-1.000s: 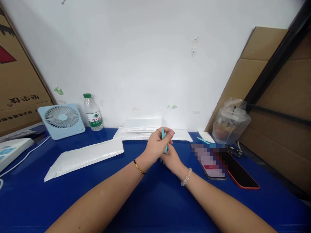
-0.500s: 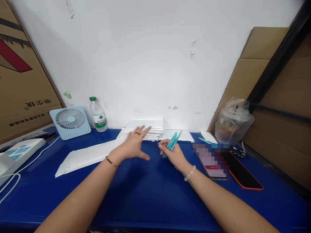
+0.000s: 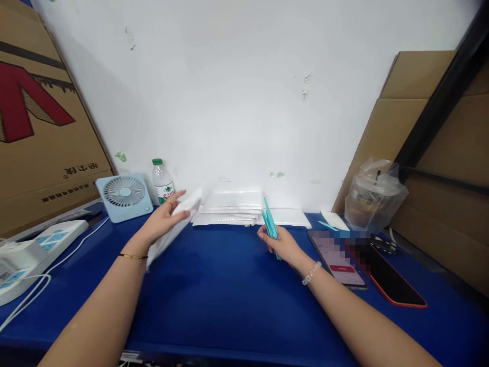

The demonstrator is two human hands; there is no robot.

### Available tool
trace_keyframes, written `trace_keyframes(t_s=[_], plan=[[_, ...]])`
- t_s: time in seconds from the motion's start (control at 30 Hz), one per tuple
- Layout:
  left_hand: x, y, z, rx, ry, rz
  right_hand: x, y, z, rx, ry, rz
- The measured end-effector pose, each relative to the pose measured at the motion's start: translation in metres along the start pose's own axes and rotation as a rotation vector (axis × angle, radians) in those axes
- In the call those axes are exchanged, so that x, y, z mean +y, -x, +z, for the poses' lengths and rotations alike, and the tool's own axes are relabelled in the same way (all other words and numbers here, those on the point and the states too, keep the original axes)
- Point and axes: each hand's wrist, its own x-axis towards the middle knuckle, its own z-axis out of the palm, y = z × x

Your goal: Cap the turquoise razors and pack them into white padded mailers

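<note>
My left hand [image 3: 162, 220] grips a long white padded envelope [image 3: 171, 233] by its side, thumb across the front face. The envelope is tilted up off the blue table and slightly blurred. Several thin teal sticks [image 3: 270, 225] stick up from my right hand [image 3: 283, 244], whose fingers are closed round them; their exact kind does not show. Between the two hands and further back, a stack of white padded envelopes [image 3: 233, 201] lies against the wall. Another flat white envelope [image 3: 290, 217] lies just right of the stack.
At the left stand a blue fan [image 3: 125, 196], a water bottle [image 3: 162, 179] and a power strip [image 3: 57, 255] with white cables. To the right are two phones [image 3: 340, 265], a white pad [image 3: 334, 220] with a teal stick on it, and a bagged drink cup [image 3: 372, 199]. Cardboard flanks both sides.
My left hand has moved left, closed on the padded envelope and lifted it from the table. The sticks in my right hand now point more upright. The view has shifted slightly left.
</note>
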Motion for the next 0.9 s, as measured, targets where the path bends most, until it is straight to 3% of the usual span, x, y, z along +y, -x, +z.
trace_keyframes(t_s=[0.07,0.17,0.27,0.43,0.57,0.73,0.9], plan=[[0.02,-0.005,0.015,0.165,0.464,-0.078,-0.006,0.004,-0.006,-0.061,0.071,0.001],[0.032,-0.012,0.039,0.098,1.041,-0.289,-0.018,0.013,-0.009,-0.267,0.137,0.018],[0.024,-0.013,0.06,0.079,1.374,-0.395,-0.031,0.022,-0.004,-0.362,0.251,-0.045],[0.004,-0.01,0.081,0.181,1.487,-0.524,-0.044,0.029,0.002,-0.069,0.795,-0.136],[-0.003,-0.013,0.087,0.343,1.498,-0.527,-0.054,0.03,-0.004,0.101,1.205,-0.162],[-0.003,-0.016,0.091,0.506,1.523,-0.53,-0.072,0.024,-0.006,0.111,1.428,-0.246],[0.005,-0.011,0.104,0.607,1.546,-0.49,-0.099,0.013,0.011,0.039,1.476,-0.298]])
